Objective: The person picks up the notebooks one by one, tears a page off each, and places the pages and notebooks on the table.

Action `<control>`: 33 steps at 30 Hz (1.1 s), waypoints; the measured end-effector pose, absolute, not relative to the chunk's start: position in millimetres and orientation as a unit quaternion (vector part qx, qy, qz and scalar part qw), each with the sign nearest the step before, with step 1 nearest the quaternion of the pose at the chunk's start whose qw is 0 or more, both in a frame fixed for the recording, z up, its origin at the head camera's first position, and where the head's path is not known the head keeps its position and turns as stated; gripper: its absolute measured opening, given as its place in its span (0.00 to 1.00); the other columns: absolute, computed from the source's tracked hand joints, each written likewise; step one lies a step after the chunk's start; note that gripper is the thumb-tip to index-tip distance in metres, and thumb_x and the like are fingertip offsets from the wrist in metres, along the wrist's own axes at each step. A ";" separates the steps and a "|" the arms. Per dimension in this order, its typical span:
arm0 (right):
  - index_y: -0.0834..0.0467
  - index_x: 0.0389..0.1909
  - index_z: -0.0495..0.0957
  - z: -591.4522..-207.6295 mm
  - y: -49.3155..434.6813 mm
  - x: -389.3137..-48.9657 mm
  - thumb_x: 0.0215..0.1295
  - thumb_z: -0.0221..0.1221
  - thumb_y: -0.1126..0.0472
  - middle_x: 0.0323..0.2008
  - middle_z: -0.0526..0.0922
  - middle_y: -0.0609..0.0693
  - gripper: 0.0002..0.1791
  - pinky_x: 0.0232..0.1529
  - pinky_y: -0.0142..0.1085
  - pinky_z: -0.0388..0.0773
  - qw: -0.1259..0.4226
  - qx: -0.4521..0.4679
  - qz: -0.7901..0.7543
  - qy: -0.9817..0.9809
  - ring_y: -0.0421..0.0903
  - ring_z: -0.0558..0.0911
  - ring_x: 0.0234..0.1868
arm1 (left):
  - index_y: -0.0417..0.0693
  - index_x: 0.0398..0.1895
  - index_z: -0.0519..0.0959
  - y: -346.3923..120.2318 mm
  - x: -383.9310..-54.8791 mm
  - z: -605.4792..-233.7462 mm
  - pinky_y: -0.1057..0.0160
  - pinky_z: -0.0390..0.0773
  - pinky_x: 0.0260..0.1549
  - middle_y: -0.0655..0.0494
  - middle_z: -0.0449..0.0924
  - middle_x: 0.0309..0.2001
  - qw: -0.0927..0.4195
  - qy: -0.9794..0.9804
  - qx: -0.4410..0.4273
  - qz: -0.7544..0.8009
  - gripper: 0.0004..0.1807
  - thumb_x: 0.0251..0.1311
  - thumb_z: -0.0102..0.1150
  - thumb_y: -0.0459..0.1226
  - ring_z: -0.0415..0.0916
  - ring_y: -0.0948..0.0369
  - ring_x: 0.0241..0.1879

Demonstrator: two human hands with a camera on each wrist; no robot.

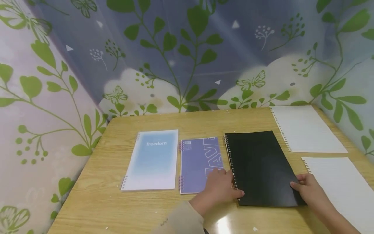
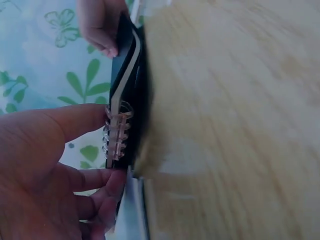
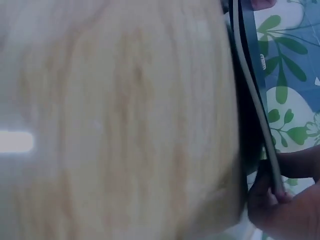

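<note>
A black spiral notebook lies closed in the head view, its coil along the left side. My left hand grips its lower left corner, thumb at the coil on top. In the left wrist view that thumb and the fingers stand on either side of the coil binding. My right hand pinches the lower right edge, thumb on the cover. The right wrist view shows the page block bent between the covers, with the near edge raised off the table. A purple spiral notebook lies just left, partly behind my left hand.
Farther left lies a blue-and-white notebook marked "freedom". Two loose lined sheets with torn holes, an upper sheet and a lower sheet, lie at right on the wooden table. A leaf-patterned curtain hangs behind.
</note>
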State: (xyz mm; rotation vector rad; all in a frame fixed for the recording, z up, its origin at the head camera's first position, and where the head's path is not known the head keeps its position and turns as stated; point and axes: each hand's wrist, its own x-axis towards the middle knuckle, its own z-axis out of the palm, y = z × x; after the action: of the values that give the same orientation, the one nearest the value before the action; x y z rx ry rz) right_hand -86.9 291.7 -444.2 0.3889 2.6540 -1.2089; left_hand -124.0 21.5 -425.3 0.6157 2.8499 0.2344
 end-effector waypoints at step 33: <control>0.64 0.19 0.70 -435.8 288.1 -92.8 0.54 0.61 0.60 0.17 0.72 0.47 0.13 0.22 0.32 0.68 0.089 0.055 -0.354 0.929 0.42 0.71 0.20 | 0.62 0.67 0.60 19.6 -129.8 -430.7 0.58 0.52 0.68 0.57 0.51 0.70 0.122 0.946 0.300 0.014 0.42 0.49 0.55 0.64 0.48 0.58 0.70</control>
State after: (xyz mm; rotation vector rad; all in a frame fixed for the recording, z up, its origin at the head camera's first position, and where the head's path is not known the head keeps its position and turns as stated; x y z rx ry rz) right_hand -92.8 288.1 -435.8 0.1642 2.7650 -1.0546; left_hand -129.8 19.6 -430.7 0.8757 2.7614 0.0401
